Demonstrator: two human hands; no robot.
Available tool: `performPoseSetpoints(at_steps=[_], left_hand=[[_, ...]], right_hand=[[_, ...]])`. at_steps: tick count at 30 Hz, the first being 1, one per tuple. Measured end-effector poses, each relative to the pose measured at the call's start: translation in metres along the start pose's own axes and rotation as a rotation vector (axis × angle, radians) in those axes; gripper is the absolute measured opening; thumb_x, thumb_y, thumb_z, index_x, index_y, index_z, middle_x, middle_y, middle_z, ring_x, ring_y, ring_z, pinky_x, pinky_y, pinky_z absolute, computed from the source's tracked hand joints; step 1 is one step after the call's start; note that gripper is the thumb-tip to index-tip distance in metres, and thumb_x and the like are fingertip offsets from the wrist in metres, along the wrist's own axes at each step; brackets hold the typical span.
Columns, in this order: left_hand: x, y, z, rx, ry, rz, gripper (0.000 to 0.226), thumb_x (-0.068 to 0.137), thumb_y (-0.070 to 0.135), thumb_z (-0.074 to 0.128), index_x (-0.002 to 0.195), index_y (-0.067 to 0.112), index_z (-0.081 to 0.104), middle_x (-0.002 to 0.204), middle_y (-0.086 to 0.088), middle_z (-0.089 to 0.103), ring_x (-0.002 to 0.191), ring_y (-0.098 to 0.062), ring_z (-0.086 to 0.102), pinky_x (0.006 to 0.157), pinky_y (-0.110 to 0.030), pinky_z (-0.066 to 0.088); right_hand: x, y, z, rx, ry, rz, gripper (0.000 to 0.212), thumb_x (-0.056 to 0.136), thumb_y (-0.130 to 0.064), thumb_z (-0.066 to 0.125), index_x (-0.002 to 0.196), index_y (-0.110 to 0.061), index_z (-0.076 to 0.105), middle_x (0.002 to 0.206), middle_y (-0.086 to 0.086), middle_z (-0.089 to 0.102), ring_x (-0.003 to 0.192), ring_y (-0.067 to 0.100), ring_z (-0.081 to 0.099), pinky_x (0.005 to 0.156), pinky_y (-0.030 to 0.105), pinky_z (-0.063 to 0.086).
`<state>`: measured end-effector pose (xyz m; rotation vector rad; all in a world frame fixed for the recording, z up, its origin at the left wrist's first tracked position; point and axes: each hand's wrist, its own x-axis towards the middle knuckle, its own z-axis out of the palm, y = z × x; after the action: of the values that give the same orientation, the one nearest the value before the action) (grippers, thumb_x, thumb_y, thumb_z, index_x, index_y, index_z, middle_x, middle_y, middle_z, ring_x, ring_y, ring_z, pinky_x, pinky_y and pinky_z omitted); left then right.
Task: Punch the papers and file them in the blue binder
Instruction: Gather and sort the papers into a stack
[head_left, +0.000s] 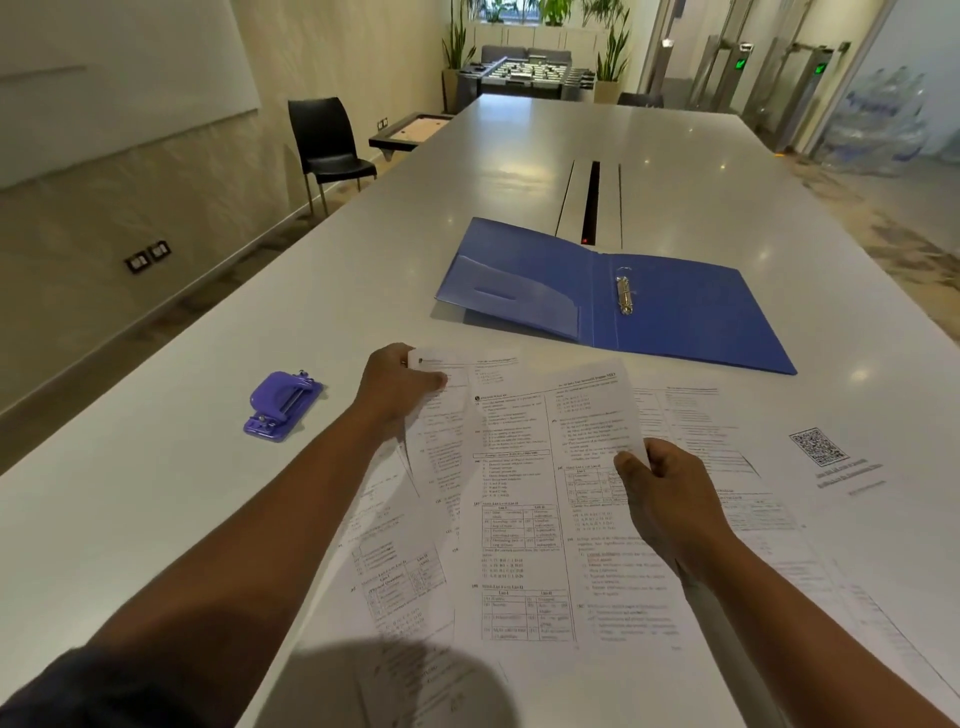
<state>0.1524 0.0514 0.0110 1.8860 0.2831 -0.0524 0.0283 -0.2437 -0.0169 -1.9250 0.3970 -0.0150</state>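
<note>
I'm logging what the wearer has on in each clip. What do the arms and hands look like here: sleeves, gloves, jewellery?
Both forearms are bare. The left hand and right hand wear no gloves, and no rings, watch or bracelet show. A dark sleeve covers the left upper arm, ending about the elbow. No sleeve shows on the right arm.

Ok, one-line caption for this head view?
Both hands gather printed papers; purple punch at left, open blue binder beyond.
</note>
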Motion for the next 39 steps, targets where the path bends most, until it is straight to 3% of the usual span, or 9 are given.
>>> performPoseSetpoints(at_steps=[2,6,9,14,18,22,30,34,39], left_hand=[[-0.01,-0.002,0.003,-0.192,-0.014,-0.063,0.02,0.089,0.01,0.076,0.106,0.013,0.067,0.103,-0.003,0.075,0.082,-0.021,0.074,0.062,-0.032,0.061],[-0.022,-0.006,0.004,-0.352,-0.015,-0.094,0.014,0.1,0.025,0.063,0.107,0.015,0.069,0.103,-0.008,0.077,0.094,-0.03,0.076,0.087,-0.056,0.06],[-0.033,0.001,0.0,-0.318,-0.008,-0.024,0.022,0.105,0.034,0.052,0.112,0.02,0.067,0.103,-0.006,0.076,0.095,-0.029,0.075,0.085,-0.049,0.061],[-0.049,0.016,-0.01,-0.385,-0.066,0.105,0.025,0.107,0.031,0.047,0.116,0.018,0.066,0.105,-0.007,0.076,0.096,-0.03,0.074,0.076,-0.044,0.059],[-0.067,0.03,-0.016,-0.512,-0.162,0.16,0.028,0.108,0.026,0.046,0.127,0.015,0.063,0.116,-0.009,0.074,0.102,-0.03,0.072,0.085,-0.045,0.059],[-0.081,0.043,-0.018,-0.601,-0.227,0.189,0.03,0.108,0.026,0.045,0.13,0.014,0.062,0.117,-0.008,0.076,0.101,-0.029,0.074,0.087,-0.045,0.06],[-0.102,0.063,-0.012,-0.766,-0.302,0.148,0.025,0.106,0.027,0.051,0.115,0.017,0.072,0.103,-0.006,0.079,0.094,-0.025,0.074,0.084,-0.041,0.058],[-0.109,0.069,-0.009,-0.661,-0.303,0.181,0.039,0.105,0.046,0.045,0.123,0.021,0.068,0.112,-0.005,0.078,0.1,-0.027,0.075,0.087,-0.044,0.059],[-0.113,0.069,-0.002,-0.459,-0.176,0.304,0.019,0.101,0.028,0.061,0.117,0.02,0.065,0.102,0.001,0.079,0.093,-0.027,0.077,0.081,-0.046,0.063]], right_hand=[[-0.003,-0.002,-0.001,0.021,0.001,-0.006,0.013,0.104,-0.03,0.059,0.106,-0.028,0.072,0.102,-0.011,0.078,0.088,0.015,0.076,0.075,0.034,0.064],[-0.011,-0.006,-0.004,0.134,-0.016,-0.009,0.014,0.104,-0.026,0.058,0.109,-0.025,0.072,0.103,-0.008,0.079,0.091,0.017,0.077,0.076,0.032,0.062],[-0.016,-0.011,-0.008,0.242,-0.058,0.008,0.018,0.105,-0.023,0.057,0.115,-0.019,0.071,0.106,-0.002,0.08,0.095,0.022,0.078,0.084,0.041,0.064],[-0.031,-0.034,-0.016,0.453,-0.104,-0.004,0.022,0.107,-0.02,0.051,0.115,-0.011,0.07,0.109,0.003,0.08,0.096,0.023,0.078,0.076,0.033,0.064],[-0.032,-0.053,-0.028,0.436,-0.111,-0.076,0.025,0.106,-0.028,0.053,0.12,-0.015,0.069,0.113,0.004,0.079,0.1,0.028,0.077,0.079,0.042,0.064],[-0.037,-0.065,-0.032,0.381,-0.104,-0.137,0.029,0.104,-0.037,0.054,0.122,-0.02,0.068,0.117,0.003,0.077,0.107,0.032,0.074,0.096,0.059,0.057],[-0.055,-0.08,-0.024,0.186,0.073,-0.266,0.015,0.102,-0.041,0.055,0.108,-0.03,0.062,0.106,-0.01,0.074,0.096,0.019,0.072,0.075,0.034,0.056],[-0.058,-0.081,-0.024,0.197,0.129,-0.274,0.016,0.102,-0.034,0.059,0.113,-0.022,0.059,0.11,-0.004,0.074,0.094,0.021,0.073,0.069,0.031,0.053],[-0.065,-0.083,-0.032,0.32,0.096,-0.295,0.032,0.097,-0.027,0.067,0.123,-0.025,0.048,0.1,-0.007,0.08,0.086,0.019,0.078,0.068,0.031,0.057]])
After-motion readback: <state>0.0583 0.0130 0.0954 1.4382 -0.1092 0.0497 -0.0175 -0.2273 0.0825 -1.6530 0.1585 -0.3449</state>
